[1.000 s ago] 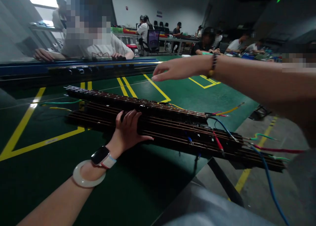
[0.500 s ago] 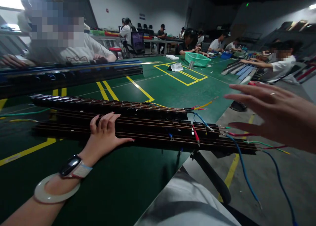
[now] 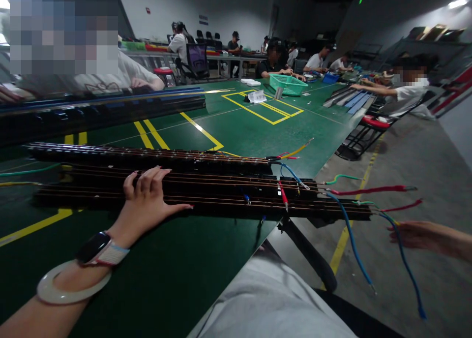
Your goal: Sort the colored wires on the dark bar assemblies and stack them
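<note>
My left hand [image 3: 145, 195] lies across the black rails lined with thin copper strips, fingers spread over the middle rail [image 3: 221, 181] and thumb stretched along the front rail [image 3: 313, 209]. At the right ends hang loose wires: a blue wire [image 3: 354, 244], a second blue wire [image 3: 409, 269], a thick red wire [image 3: 372, 189] and a green wire [image 3: 342, 177]. My right hand [image 3: 424, 233] is low at the far right, its fingertips by the second blue wire and the yellow-green wire [image 3: 387, 214]. Whether they pinch either one is unclear.
The green table [image 3: 162, 274] ends at a slanting edge below the rails' right part. A back rail [image 3: 165, 160] lies behind them. Across the table a person sits by dark profiles [image 3: 110, 111]. A teal basket [image 3: 287, 84] and a red stool [image 3: 372, 121] stand farther off.
My right hand has dropped from its raised, spread pose to beside the lower wires. The thick red and green wires show more fully. My left hand stays on the rails; the view has shifted slightly.
</note>
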Demonstrator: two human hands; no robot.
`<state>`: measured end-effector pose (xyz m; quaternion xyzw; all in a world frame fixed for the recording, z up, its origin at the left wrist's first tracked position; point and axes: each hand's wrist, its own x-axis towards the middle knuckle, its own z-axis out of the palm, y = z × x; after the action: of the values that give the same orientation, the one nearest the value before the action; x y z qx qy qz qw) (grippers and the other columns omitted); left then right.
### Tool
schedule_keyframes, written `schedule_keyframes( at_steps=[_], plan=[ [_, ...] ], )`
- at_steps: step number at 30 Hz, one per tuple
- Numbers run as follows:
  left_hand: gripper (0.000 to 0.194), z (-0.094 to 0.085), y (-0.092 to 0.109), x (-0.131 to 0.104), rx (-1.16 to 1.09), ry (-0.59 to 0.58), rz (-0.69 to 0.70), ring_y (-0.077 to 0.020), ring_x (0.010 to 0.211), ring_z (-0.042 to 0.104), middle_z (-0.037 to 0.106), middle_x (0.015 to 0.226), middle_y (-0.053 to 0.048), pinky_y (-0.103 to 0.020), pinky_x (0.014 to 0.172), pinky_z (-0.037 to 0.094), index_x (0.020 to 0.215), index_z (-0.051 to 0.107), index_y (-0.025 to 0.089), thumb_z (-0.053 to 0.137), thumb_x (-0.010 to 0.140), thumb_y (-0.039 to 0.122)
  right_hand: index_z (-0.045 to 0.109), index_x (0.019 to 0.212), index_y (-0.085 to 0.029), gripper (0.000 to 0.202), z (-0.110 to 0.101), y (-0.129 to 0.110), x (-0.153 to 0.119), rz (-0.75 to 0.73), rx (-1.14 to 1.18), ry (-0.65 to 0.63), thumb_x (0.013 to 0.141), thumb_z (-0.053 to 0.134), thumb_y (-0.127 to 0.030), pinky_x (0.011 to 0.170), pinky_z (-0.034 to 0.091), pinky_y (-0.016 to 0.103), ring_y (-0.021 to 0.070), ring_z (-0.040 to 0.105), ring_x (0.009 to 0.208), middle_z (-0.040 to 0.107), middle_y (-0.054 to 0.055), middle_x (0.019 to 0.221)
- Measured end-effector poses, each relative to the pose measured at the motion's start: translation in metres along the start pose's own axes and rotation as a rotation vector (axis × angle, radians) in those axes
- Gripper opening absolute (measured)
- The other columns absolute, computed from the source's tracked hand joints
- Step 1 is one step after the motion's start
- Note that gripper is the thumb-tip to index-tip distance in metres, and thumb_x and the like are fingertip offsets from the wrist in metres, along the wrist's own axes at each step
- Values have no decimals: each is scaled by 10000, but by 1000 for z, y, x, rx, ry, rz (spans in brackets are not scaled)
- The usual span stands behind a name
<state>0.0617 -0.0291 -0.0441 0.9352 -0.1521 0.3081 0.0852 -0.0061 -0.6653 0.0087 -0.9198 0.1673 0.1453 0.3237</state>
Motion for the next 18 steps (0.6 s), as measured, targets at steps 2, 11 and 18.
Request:
schedule_keyframes(
  at_steps=[2,11,18],
  plan=[
    [976,0,0,0,10,6,0,-384,1257,379,424,1350,-138,-608,1051,199,1381,254,221,644,615,684,648,727,-301,440,29,28,28,139,326,-179,808,306,-566,905,449,402,271,633,1004,632,229,1042],
    [991,3,-2,0,35,26,6,-382,1247,388,412,1359,-119,-595,1055,208,1398,215,242,618,621,705,617,1052,-387,578,131,9,17,-114,446,-381,799,125,-556,1018,349,397,219,426,1259,529,133,1309],
    [1011,3,-2,-1,59,18,8,-377,1255,392,383,1386,-151,-580,1063,209,1405,210,210,586,627,736,629,984,-458,419,103,-46,16,-271,610,-450,856,231,-420,1028,345,357,182,465,1239,573,32,1273]
  ],
)
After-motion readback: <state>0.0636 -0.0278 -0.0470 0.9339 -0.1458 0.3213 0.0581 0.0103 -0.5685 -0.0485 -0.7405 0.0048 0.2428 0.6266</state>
